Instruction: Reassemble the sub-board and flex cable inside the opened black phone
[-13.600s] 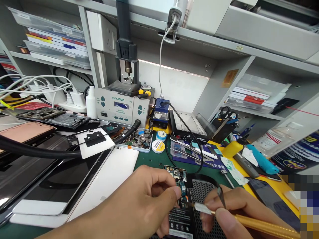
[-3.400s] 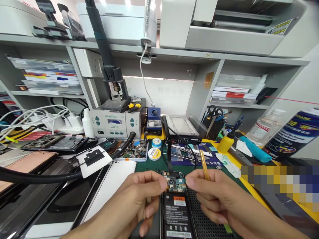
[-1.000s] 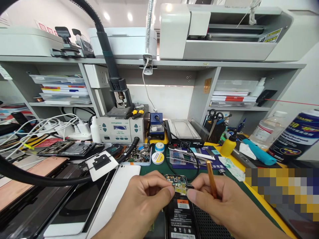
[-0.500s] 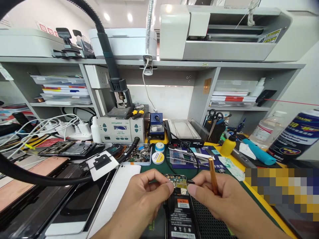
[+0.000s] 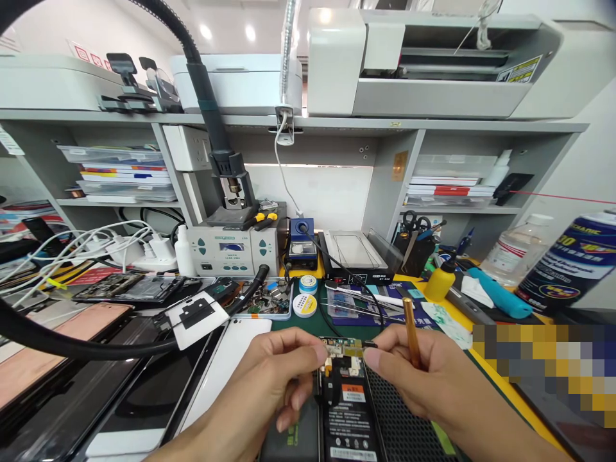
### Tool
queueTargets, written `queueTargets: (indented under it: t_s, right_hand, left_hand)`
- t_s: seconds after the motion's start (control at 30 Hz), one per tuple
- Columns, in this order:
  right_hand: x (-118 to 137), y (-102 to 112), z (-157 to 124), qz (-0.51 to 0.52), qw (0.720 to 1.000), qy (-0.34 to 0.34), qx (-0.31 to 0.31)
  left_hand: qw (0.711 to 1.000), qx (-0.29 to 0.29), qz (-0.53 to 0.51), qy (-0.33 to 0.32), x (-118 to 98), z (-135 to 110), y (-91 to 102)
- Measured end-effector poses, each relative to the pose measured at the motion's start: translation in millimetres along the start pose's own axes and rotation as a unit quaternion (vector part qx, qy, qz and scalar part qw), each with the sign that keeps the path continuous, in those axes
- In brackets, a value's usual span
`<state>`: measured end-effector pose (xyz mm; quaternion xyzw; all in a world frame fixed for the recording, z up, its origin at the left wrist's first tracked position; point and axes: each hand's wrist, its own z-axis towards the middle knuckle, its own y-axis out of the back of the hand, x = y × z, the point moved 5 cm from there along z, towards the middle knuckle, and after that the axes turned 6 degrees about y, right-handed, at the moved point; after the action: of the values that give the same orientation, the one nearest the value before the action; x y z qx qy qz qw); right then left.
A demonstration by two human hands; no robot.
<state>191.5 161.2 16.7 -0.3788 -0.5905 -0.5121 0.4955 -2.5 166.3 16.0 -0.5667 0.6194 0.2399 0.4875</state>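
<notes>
An opened phone (image 5: 350, 417) lies face down in front of me, its circuit board (image 5: 339, 348) bare at the top and a black battery with an orange label below. A black flex piece (image 5: 330, 388) lies over the battery's upper left. My left hand (image 5: 274, 372) pinches the phone's upper left edge between thumb and index finger; the other fingers curl loosely beside it. At the upper right edge is my right hand (image 5: 414, 366), closed round a copper-coloured rod-shaped tool (image 5: 410, 333) that stands up between its fingers. A dark tip shows near that thumb; its contact is hidden.
A black perforated mat (image 5: 397, 414) lies under the phone's right side. Several phones and a white panel (image 5: 226, 359) cover the left. Behind are a hot-air station (image 5: 231, 250), small round tins (image 5: 305, 305), tweezers (image 5: 385, 311) and a yellow bottle (image 5: 439, 281). A black hose (image 5: 96, 346) arches at left.
My left hand has shifted slightly left and its lower fingers have loosened. The black flex piece and more of the phone's upper part now show. My right hand has barely moved.
</notes>
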Motion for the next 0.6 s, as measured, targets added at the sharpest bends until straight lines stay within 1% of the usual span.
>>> queueTargets:
  t_s: [0.1, 0.23, 0.6]
  right_hand:
    - [5, -1, -2, -0.007, 1.000, -0.001, -0.003]
    - [13, -3, -5, -0.026, 1.000, -0.009, 0.002]
    - [16, -5, -8, -0.053, 0.999, -0.011, -0.004]
  left_hand:
    - [1.000, -0.014, 0.004, -0.013, 0, -1, 1.0]
    - [1.000, -0.014, 0.004, -0.017, 0, -1, 0.1]
    - [1.000, 0.026, -0.006, 0.011, 0, -3, -6.5]
